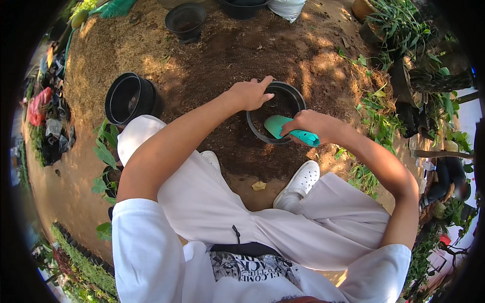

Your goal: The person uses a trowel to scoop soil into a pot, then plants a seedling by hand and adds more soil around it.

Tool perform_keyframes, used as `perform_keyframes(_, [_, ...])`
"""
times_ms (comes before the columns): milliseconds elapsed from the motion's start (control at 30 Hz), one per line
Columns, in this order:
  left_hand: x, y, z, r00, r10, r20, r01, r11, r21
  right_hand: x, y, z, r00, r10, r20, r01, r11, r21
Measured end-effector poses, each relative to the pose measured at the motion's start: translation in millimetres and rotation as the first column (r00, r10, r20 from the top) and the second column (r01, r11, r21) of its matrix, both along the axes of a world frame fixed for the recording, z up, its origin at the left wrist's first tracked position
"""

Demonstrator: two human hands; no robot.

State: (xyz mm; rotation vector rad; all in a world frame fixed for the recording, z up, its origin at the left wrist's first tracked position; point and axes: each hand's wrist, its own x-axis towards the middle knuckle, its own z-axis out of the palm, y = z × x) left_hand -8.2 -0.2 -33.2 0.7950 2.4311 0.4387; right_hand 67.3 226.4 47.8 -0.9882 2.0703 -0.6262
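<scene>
A round black plastic pot stands on the dark soil before my feet, with soil inside it. My left hand grips the pot's upper left rim, the thumb reaching over the edge and the index finger lying near the rim. In my right hand is a turquoise hand trowel, held by its perforated handle over the pot's lower right rim. The trowel's blade tilts down into the pot, its tip close to the soil; whether it touches is unclear.
Stacked black pots stand beside my left knee. Farther off are a wide black pot, a black tub and a white sack. Leafy vines edge the right side; a person is at the far right.
</scene>
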Motion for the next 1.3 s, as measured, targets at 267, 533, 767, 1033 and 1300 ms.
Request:
perform_keyframes(267, [0.6,2.8,1.1,1.000,0.027,-0.005,-0.027,1.000,0.002,24.4,-2.3,-22.8,0.981,-0.095,-0.171,0.082,0.993,-0.084])
perform_keyframes(533, [1.3,-0.5,1.6,1.000,0.024,0.008,-0.024,0.999,-0.025,29.5,-15.8,0.3,0.964,-0.195,-0.181,0.192,0.981,-0.037])
perform_keyframes(767, [2.9,0.3,0.5,0.999,0.039,0.011,-0.039,0.999,-0.002,38.9,-16.2,-13.0,0.969,-0.149,-0.196,0.154,0.988,0.012])
perform_keyframes(1033, [2.4,2.0,1.0,0.999,0.039,0.033,-0.039,0.999,-0.007,35.8,-20.8,-2.4,0.968,-0.148,-0.203,0.158,0.987,0.033])
perform_keyframes(1300, [2.7,-0.2,-1.7,0.999,0.035,0.027,-0.034,0.999,-0.016,49.0,-27.2,-13.4,0.944,-0.168,-0.286,0.154,0.986,-0.071])
